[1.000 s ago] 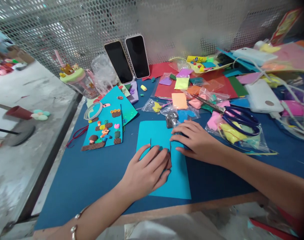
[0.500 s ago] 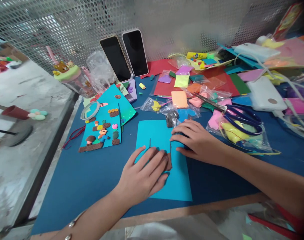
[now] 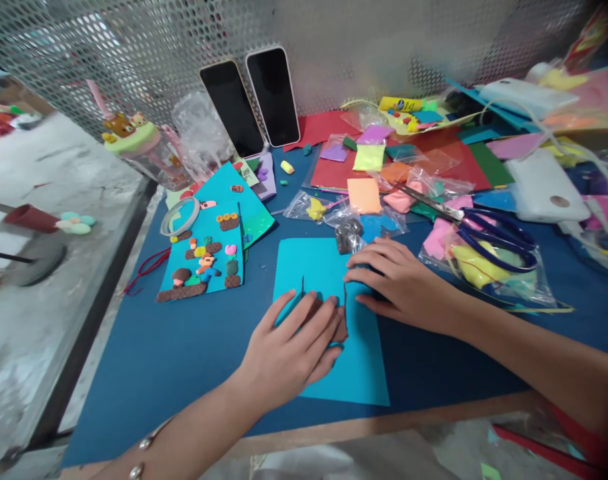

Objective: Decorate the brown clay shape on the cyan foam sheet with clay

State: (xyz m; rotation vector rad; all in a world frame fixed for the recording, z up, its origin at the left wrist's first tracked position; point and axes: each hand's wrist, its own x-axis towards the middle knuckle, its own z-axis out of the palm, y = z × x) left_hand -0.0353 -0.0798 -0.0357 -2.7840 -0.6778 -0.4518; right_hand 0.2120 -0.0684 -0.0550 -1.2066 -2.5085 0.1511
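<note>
Spreading across the dark blue mat (image 3: pixel 184 360), clutter crowding the far and right side while the near middle is carrying the work. Lying flat there, a turquoise card sheet (image 3: pixel 314 263), squared to the near edge, probably so both hands can bear down on it. Leaning against the perforated metal screen (image 3: pixel 134 47) at the back, two phones (image 3: pixel 257 100) with dark screens, propped upright side by side. Sitting to the left of the sheet, a finished turquoise card with small clay figures (image 3: pixel 204 257), seemingly kept in sight as a pattern. Resting on clear bags of coloured clay to the right, blue-handled scissors (image 3: pixel 484 230), near the right forearm.

Pressing palm-down on the sheet's lower middle, the left hand (image 3: pixel 289 350), fingers spread flat and pointing away, wrist low, closed on nothing. Lying just beside it, the right hand (image 3: pixel 401 283), also flat, fingers reaching leftward onto the sheet's right part, gripping nothing that shows. Peeking out between and under the two sets of fingertips, thin brown clay strips (image 3: pixel 345 310) standing as short dark lines on the sheet, apparently being flattened into place.
</note>
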